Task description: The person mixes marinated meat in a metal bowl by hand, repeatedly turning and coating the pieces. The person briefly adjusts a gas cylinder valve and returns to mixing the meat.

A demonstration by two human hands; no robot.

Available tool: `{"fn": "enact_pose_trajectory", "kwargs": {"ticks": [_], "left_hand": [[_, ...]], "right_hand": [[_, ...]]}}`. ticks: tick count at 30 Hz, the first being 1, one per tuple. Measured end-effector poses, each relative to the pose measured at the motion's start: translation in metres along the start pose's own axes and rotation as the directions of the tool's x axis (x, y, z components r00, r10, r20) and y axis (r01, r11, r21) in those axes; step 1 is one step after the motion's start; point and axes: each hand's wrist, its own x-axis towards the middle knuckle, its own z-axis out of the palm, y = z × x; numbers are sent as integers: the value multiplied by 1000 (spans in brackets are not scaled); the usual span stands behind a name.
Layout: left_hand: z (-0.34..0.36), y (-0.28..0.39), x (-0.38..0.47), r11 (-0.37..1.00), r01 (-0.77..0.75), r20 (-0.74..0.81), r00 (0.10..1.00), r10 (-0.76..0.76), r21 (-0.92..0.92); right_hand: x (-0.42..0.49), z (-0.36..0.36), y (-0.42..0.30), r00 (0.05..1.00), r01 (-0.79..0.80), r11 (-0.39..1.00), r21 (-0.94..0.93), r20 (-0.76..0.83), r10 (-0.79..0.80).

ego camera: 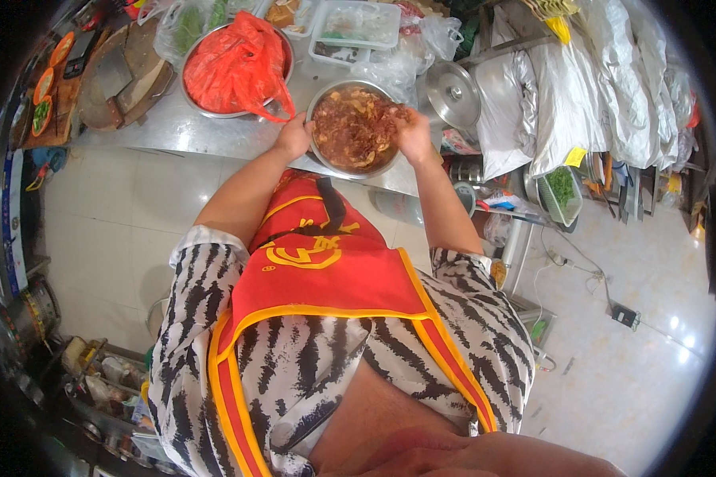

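A round metal bowl (364,174) stands near the front edge of the steel table, filled with reddish-brown, wet pieces of food, likely meat (353,128). My left hand (294,138) holds the bowl's left rim. At the right side of the bowl is my right hand (413,135), its fingers down at the meat and partly hidden there; whether they grip a piece is unclear. To the left of the bowl, a red plastic bag (235,68) fills a larger metal basin (200,107), and its loose end reaches close to my left hand.
A cleaver (112,74) lies on a round wooden chopping block (149,74) at left. Clear plastic containers (358,27) and bags stand behind the bowl. A lidded metal pot (453,92) is close on the right, beside hanging silvery bags (504,113). Greens fill a basket (561,191) lower right.
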Motion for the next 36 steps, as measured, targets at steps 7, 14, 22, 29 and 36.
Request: {"fn": "enact_pose_trajectory", "kwargs": {"ticks": [7,14,22,29,36], "left_hand": [[-10,21,-5,963,190,183,971,-154,-192],[-9,27,-8,922,205,206,968,-143,-327],[-3,19,-2,957,150,155,981,-114,-248],[-3,30,0,959,196,200,967,-155,-203],[-11,51,-6,965,236,216,954,-208,-115]], "right_hand": [[-9,-12,-51,980,140,972,189,-165,-109],[-16,-14,-80,964,246,830,500,-217,-155],[-7,-15,-102,984,117,880,461,-172,-41],[46,19,41,981,-162,832,-530,6,194],[24,52,86,961,179,717,-674,274,18]]}}
